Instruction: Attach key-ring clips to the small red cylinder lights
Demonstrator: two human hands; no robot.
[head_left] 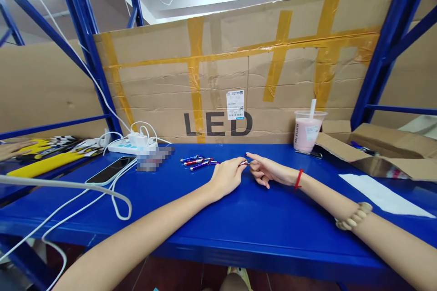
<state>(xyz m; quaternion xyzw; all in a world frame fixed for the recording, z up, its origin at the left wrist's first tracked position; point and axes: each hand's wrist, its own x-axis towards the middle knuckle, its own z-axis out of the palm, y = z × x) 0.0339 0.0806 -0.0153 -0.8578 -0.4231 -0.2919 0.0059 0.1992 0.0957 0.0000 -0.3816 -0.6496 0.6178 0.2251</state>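
My left hand [227, 178] pinches a slim, shiny tube [243, 163], reddish with a silver end, just above the blue table. Opposite it, my right hand [268, 169] has its fingers curled at the tube's silver end. Most of the tube is hidden by my fingers, so its exact kind is unclear. To the left of my left hand lie several similar small metal tubes, like mini torches: a blue one [190, 158], a red one [194, 162] and a purple one [201, 165]. They rest close together on the table.
A white power strip [118, 146] with plugs and cables, and a phone [112, 170], lie left. At right stand a pink drink cup [307, 132], an open cardboard box [362, 148] and a white paper sheet [384, 193]. Another person's hand [13, 148] shows far left.
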